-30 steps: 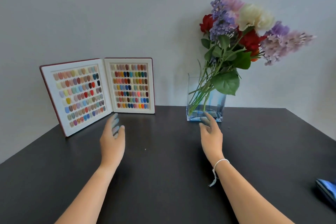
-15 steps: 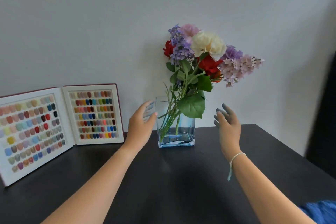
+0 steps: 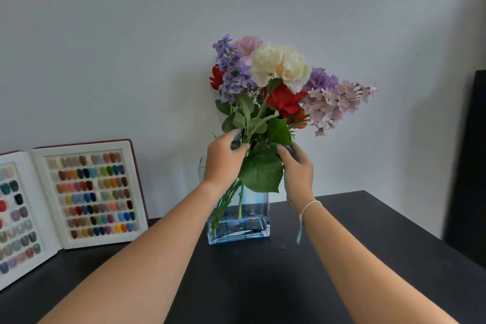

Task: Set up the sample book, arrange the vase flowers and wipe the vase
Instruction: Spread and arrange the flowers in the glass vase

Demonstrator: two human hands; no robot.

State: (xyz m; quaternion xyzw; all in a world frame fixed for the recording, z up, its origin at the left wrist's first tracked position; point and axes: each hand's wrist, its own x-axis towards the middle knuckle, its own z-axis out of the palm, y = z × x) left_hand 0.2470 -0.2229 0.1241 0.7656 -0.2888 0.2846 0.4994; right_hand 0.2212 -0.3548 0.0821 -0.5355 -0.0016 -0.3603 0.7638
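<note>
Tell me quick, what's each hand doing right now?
Left hand: closed around the flower stems, just above the vase.
Right hand: fingers on the bouquet's leaves; whether it grips cannot be told.

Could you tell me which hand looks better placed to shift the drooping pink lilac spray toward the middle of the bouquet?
Probably the right hand: it sits on the bouquet's right side, directly below the pink lilac spray. The left hand is at the stems on the opposite side and would have to cross over.
</note>
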